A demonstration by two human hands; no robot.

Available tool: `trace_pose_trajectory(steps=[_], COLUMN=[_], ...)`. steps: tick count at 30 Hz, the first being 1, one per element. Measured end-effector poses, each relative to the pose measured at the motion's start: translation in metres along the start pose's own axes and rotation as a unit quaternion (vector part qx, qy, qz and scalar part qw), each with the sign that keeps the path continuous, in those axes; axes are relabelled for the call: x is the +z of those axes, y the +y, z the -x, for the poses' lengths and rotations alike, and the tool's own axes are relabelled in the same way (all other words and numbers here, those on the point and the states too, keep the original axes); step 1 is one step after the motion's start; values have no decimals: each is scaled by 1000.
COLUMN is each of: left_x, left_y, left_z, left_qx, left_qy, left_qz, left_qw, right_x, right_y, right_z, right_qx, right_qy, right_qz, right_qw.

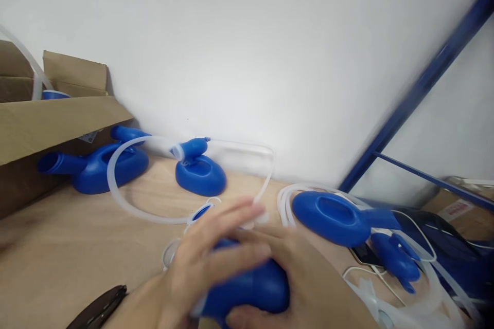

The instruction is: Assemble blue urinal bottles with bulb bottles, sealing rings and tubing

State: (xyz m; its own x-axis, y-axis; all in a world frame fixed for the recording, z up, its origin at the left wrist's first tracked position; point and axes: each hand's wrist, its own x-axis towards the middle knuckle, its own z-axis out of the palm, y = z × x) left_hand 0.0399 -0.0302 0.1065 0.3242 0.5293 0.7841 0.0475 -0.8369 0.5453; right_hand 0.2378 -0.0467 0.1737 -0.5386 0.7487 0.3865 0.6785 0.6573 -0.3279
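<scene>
"What's in the hands?"

"One blue container [252, 285], low in the view. The right grip [295, 267] is closed around its right side, the thumb on the near face. The left grip [210, 259] lies over its left and upper side, fingers nearly straight; whether it closes on it, I can't tell."

"And just beyond?"

"Behind the left grip, one blue cap [201, 212], and nearer, one clear ring [170, 254], both on the surface [88, 241]."

"How many more blue containers?"

"I count four clearly: a left container [111, 169] beside the open carton [54, 123], a middle container [200, 176] near the wall [239, 61], a right container [332, 218], and a small container [395, 259] in front of that. A blue neck [129, 134] shows behind the left one; I can't tell if it's a fifth."

"Tubes?"

"Clear tubing [116, 185] loops left of centre, more coils [285, 203] lie by the right container; they overlap too much to count. There's one phone [365, 254] too."

"Any writing?"

"One label [88, 137] on the open carton, unreadable. The far-right box [443, 205] carries red lettering, too blurred to read. I can't make out a brand."
</scene>
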Motion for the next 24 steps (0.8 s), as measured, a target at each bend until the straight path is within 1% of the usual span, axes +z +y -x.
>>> trace_pose_trajectory(steps=[2, 3, 5, 6, 8, 10, 12, 13, 14, 15, 16, 17, 18, 19, 20, 22, 23, 24], left_x=[-2, -4, -9, -12, -22, -34, -48, -56, -64, -71, -77, -81, -84, -84, -82, -74, -67, -60], left_y=[-5, -8, -13, -14, -13, -8, -3, -2, -3, -5, -9, -14, -20, -26, -31, -40, -44, -48], left_z=[-15, -19, -26, -29, -37, -47, -59, -64, -68, -70, -69, -67, -63, -58, -54, -47, -45, -44], left_qx=[-61, -97, -143, -160, -199, -250, -291, -303, -310, -315, -320, -331, -347, -370, -396, -441, -449, -449], left_qy=[32, 36, 23, 12, -7, -21, -49, -76, -117, -169, -227, -285, -333, -370, -397, -431, -443, -449], left_qz=[54, 82, 122, 126, 102, 48, -36, -88, -147, -209, -268, -317, -351, -370, -375, -369, -370, -376], left_qw=[996, 991, 982, 979, 975, 967, 955, 946, 932, 910, 880, 842, 803, 768, 738, 696, 682, 675], right_x=[3, 5, 9, 12, 15, 14, 10, 7, 3, -1, -5, -8, -11, -13, -15, -15, -15, -15], right_y=[-2, 0, 7, 11, 21, 31, 41, 44, 48, 51, 53, 54, 55, 55, 55, 56, 57, 58], right_z=[-1, -2, -5, -7, -11, -14, -14, -13, -11, -10, -8, -6, -5, -4, -3, -3, -2, -2], right_qx=[-22, -38, -71, -76, -68, -56, -46, -40, -32, -21, -7, 6, 18, 27, 33, 39, 40, 40], right_qy=[72, 105, 155, 174, 206, 238, 252, 250, 243, 232, 219, 207, 197, 188, 180, 168, 164, 160], right_qz=[74, 109, 150, 160, 181, 214, 250, 264, 276, 287, 296, 303, 309, 314, 318, 320, 319, 318], right_qw=[994, 988, 974, 969, 959, 946, 934, 931, 929, 929, 930, 930, 930, 930, 930, 932, 933, 934])
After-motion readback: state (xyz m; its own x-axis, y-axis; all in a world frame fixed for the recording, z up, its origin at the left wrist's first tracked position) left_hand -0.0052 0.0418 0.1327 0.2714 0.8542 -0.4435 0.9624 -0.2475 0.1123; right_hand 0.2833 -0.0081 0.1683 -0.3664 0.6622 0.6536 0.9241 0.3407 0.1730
